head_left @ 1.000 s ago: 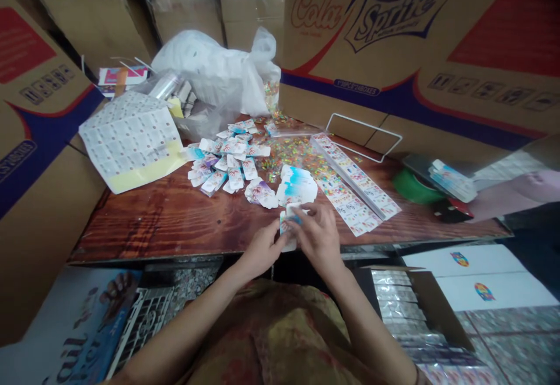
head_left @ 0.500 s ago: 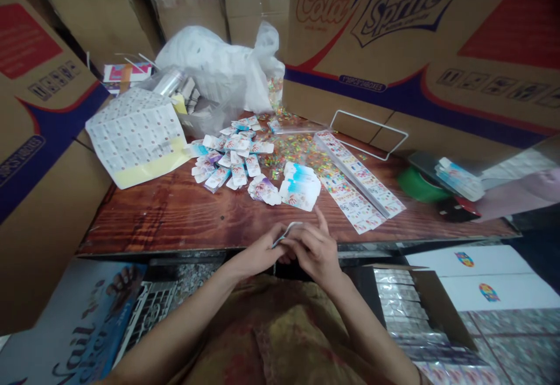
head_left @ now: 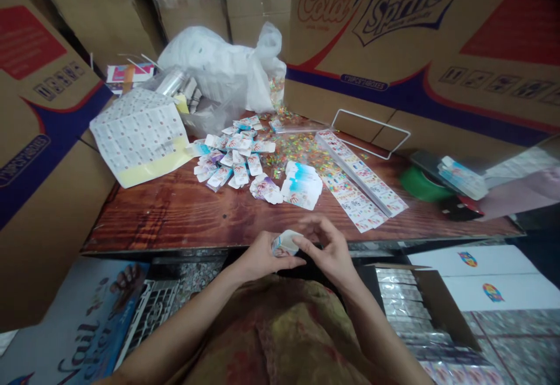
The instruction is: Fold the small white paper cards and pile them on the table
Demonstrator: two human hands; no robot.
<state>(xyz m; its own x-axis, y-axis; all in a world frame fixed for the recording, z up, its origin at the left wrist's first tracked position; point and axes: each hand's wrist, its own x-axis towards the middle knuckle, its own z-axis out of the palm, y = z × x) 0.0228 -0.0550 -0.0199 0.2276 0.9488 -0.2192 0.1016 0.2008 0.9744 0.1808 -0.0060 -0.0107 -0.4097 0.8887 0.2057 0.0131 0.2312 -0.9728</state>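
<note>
My left hand (head_left: pixel 261 255) grips a small white printed carton (head_left: pixel 285 242) at the table's near edge, its mouth popped open toward the right. My right hand (head_left: pixel 329 246) sits just right of it, thumb and forefinger at the carton's open end, the other fingers curled and raised. Just beyond on the wooden table (head_left: pixel 175 213) lies a stack of flat white-and-blue cartons (head_left: pixel 301 184). A heap of small printed packets (head_left: pixel 234 160) lies further left.
Sticker strips (head_left: pixel 356 181) run diagonally at right, with coloured confetti-like bits (head_left: pixel 297 149) behind. A white plastic bag (head_left: pixel 219 73), a printed sheet bundle (head_left: pixel 137 137), a green tape roll (head_left: pixel 417 184) and big cardboard boxes (head_left: pixel 415 52) ring the table. A box of silvery packs (head_left: pixel 405 309) stands at lower right.
The flat carton my hands held over the table has been drawn back to the near edge and opened into a box shape. My right fingers have shifted to its open end.
</note>
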